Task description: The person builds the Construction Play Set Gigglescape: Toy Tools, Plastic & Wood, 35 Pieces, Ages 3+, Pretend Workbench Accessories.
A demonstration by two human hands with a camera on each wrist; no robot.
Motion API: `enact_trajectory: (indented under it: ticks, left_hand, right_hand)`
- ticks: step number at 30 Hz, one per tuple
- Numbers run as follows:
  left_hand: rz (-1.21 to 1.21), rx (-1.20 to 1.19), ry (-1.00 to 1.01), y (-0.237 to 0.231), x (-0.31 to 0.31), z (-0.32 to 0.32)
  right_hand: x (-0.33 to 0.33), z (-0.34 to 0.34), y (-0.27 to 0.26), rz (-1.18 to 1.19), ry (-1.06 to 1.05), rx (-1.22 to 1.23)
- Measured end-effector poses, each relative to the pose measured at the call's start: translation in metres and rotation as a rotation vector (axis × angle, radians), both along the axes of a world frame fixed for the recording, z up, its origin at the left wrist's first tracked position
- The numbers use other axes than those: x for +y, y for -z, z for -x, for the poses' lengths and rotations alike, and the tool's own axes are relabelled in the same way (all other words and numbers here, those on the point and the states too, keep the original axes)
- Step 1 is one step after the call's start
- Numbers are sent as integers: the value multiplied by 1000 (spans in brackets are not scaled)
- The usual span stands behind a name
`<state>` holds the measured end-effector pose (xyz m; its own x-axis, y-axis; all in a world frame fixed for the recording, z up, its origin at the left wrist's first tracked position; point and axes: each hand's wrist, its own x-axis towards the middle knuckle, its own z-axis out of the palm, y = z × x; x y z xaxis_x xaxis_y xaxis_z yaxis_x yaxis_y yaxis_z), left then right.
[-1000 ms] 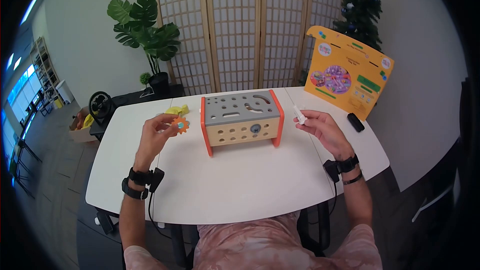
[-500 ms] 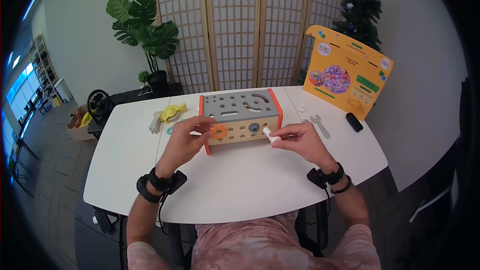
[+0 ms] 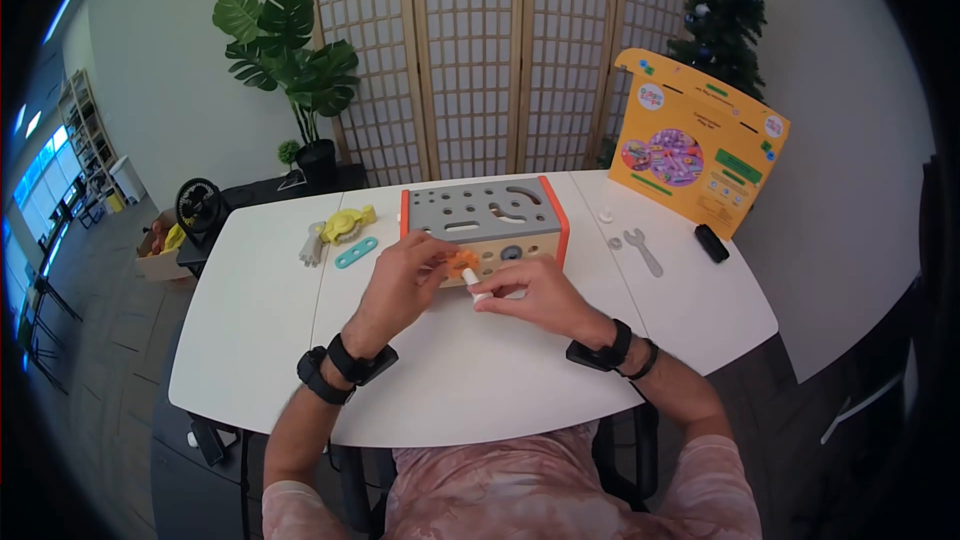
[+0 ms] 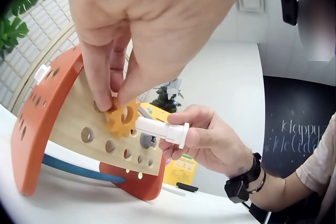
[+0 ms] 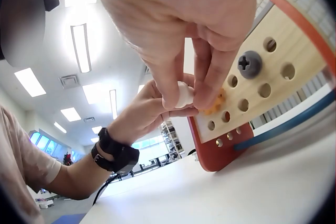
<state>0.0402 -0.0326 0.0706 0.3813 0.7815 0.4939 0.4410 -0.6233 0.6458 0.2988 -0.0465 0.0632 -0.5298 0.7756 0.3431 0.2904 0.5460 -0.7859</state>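
In front of the toy workbench (image 3: 425, 210), my left hand (image 3: 395, 285) pinches an orange toy gear (image 4: 116, 124) by its edge. The gear stands close against the wooden panel (image 4: 73, 124) with the round holes. My right hand (image 3: 548, 297) holds a white toy bolt (image 4: 157, 129) between thumb and fingers, gripping its wide head. The bolt's shaft points at the gear's centre hole, its tip right at the gear's face. From the right wrist only the bolt's rounded head (image 5: 185, 96) shows between the fingers. A grey cross-slot screw (image 5: 249, 65) sits in the same panel.
Left of the workbench lie a yellow toy piece (image 3: 348, 223), a grey piece (image 3: 311, 245) and a teal strip with holes (image 3: 356, 253). At right are a grey wrench (image 3: 643, 252), a small white piece (image 3: 605, 216) and a black object (image 3: 711, 244). A yellow box (image 3: 735, 140) stands behind them.
Both hands have come inward from the workbench's two sides. The gear has moved right, to the front panel's left part; the white bolt has moved left to meet it.
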Motion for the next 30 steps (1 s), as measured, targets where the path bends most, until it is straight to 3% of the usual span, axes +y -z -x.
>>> enact_trajectory:
  ticks: [7,13,15,18,21,24,30]
  left_hand:
    - [-79,24,-15,4,2,-4]
    - [-61,66,-72,-3,-5,-7]
    - [-156,263,-233,-14,-13,-8]
    - [-350,303,-357,-20,-8,-4]
    - [-478,332,-320,-13,6,5]
    - [-351,309,-209,-1,14,12]
    - [-368,316,-215,3,13,14]
  right_hand:
    - [12,13,8,-102,72,-23]
    - [16,17,11,-18,104,42]
    - [16,18,9,-16,105,50]
    - [16,19,12,-11,116,55]
    - [17,20,9,-12,126,38]
    - [14,22,1,-25,144,16]
    - [19,21,-3,-25,152,-71]
